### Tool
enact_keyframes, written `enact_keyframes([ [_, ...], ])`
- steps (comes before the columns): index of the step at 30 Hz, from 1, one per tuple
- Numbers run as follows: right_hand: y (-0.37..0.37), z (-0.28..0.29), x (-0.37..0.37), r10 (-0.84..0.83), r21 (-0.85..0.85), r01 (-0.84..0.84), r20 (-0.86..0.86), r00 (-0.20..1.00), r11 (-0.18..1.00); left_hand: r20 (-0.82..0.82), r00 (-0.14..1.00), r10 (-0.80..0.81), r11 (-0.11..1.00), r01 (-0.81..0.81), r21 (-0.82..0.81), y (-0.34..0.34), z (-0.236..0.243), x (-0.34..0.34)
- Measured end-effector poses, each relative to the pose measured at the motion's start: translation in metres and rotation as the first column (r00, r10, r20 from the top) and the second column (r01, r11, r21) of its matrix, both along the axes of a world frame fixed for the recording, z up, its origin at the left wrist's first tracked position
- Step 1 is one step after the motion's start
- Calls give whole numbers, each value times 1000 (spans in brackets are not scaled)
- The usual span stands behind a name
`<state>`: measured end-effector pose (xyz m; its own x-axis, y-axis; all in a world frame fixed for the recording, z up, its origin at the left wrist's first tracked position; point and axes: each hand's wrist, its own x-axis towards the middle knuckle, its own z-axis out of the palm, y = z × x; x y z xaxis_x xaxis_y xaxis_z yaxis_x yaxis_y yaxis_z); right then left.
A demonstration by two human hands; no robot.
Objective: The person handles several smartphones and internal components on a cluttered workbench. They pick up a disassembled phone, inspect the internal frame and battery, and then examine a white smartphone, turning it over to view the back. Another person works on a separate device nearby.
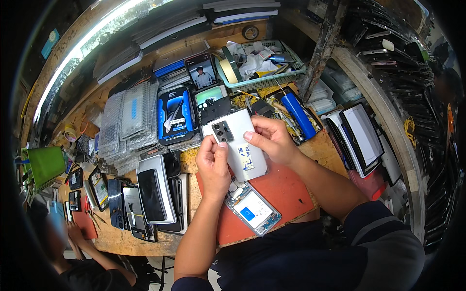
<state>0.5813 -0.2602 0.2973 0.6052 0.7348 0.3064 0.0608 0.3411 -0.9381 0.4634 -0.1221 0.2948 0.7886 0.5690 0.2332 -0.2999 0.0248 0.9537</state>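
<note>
Back panel: one smooth white phone back panel [238, 148], a rounded rectangle with a dark camera block [222, 131] and a yellowish handwritten label; it is held aslant at the far end of the opened phone, and I can't tell whether the two touch.
Left hand: the left hand [213, 165] has its grip closed on the panel's near-left edge, thumb beside the camera block, fingers curled; the forearm rises almost straight.
Right hand: the right hand [274, 138] pinches the opposite edge, thumb flat on the white face, fingers tucked behind; the forearm slants in from the right.
Opened phone: one metal-edged phone frame [253, 208] with a white inner rectangle and one blue square, lying askew.
Mat: one flat, reddish mat [291, 194] under the opened phone.
Surface: a scuffed wooden surface [116, 240] carries all this.
Box: one glossy black-and-blue box [175, 116], beside crinkled bubble-wrap sleeves [131, 119], too overlapped to count.
Basket: one pale green plastic basket [264, 83], crammed with crumpled bits, one tape roll [228, 71] at its left side.
Tool: one blue cylindrical handle [298, 115] with a thin shaft, laid across a tray of small parts.
Lit screen: one phone [201, 72] showing a picture of a person.
Co-worker: another person's hands [75, 235] at the far left; their grip I can't make out.
</note>
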Motion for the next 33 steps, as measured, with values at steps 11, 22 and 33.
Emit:
enact_keyframes([
  [11, 0, -1, -1, -15, -10, 15, 18, 1000, 1000, -27, 999, -40, 998, 38, -59, 5, -4, -2],
  [22, 2, -2, 0, -26, 14, 26, 16, 1000, 1000, 60, 997, -42, 996, 47, -79, -1, -2, 4],
  [33, 1, -1, 1, -10, -19, 10, -22, 1000, 1000, 65, 996, -64, 995, 69, -73, 3, -10, 5],
])
